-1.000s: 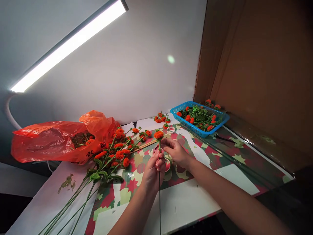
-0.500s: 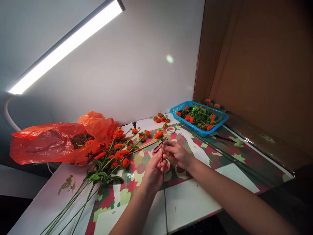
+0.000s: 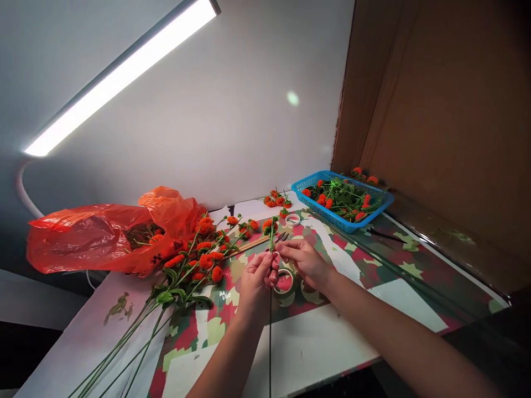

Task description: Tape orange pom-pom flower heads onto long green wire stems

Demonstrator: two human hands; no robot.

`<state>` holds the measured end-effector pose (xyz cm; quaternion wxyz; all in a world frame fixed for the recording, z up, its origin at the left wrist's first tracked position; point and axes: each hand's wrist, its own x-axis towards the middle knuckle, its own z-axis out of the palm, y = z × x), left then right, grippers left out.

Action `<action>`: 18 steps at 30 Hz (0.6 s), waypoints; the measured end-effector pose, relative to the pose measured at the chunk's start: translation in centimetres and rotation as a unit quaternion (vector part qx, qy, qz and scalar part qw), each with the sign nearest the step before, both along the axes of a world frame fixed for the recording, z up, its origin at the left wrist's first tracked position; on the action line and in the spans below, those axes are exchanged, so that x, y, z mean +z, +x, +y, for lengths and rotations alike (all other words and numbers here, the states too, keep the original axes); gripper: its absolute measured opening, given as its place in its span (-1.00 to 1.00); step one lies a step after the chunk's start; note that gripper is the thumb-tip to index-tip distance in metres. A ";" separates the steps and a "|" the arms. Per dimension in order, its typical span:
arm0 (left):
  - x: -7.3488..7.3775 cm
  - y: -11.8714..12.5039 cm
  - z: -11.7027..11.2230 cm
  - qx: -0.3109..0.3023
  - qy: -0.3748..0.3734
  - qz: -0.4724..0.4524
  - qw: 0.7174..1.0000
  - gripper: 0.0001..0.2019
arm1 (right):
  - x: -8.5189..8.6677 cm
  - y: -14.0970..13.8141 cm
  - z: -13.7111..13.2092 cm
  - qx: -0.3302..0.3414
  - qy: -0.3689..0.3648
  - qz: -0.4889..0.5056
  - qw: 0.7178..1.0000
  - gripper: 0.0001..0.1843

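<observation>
Upright in front of me, an orange flower (image 3: 269,227) with green leaves stands on a long thin stem (image 3: 270,348). My left hand (image 3: 256,279) is closed around the stem just below the bloom. Opposite it, my right hand (image 3: 307,264) pinches thumb and finger together beside the stem; what lies in that pinch is too small to make out. A tape roll (image 3: 293,282) lies on the table under my hands. Behind the right fingertips, the dark tips of a cutting tool (image 3: 282,236) show, its handle mostly hidden.
Long-stemmed orange flowers (image 3: 205,260) lie in a bunch to the left, beside a red plastic bag (image 3: 83,237). A blue basket (image 3: 348,225) of flowers and leaves stands back right. Wooden sticks (image 3: 249,245), a white tape roll (image 3: 292,223) and loose blooms (image 3: 274,200) lie behind. A lamp (image 3: 124,77) hangs above.
The held flower has tilted slightly, showing more of the stem below its bloom. Both hands stay close together at the stem. The view has shifted slightly.
</observation>
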<state>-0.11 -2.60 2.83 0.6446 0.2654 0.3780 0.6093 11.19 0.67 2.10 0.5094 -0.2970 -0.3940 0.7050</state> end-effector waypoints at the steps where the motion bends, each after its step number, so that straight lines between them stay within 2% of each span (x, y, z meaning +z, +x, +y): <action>1: 0.0 0.0 0.1 -0.006 -0.002 -0.015 1.000 -0.71 | 0.1 -0.1 -0.1 0.004 -0.004 0.007 1.000 -0.75; 5: 0.0 -0.2 0.1 -0.061 -0.016 -0.082 0.995 -0.78 | 0.1 -0.1 -0.4 0.055 -0.024 0.043 0.997 -0.77; 8: 0.1 -0.3 0.0 -0.116 -0.059 -0.152 0.980 -0.85 | -0.1 0.2 -0.2 0.077 -0.036 0.050 0.995 -0.80; 11: 0.1 -0.5 -0.2 -0.153 -0.095 -0.198 0.963 -0.83 | -0.1 0.6 0.2 0.099 -0.061 0.046 0.992 -0.81; 14: -0.1 -0.5 -0.3 -0.176 -0.104 -0.199 0.958 -0.83 | -0.2 0.9 0.4 0.118 -0.079 0.047 0.989 -0.80; 18: -0.7 0.1 -0.3 -0.149 -0.100 -0.134 0.975 -0.78 | -0.5 0.9 0.6 0.067 -0.055 0.045 0.995 -0.82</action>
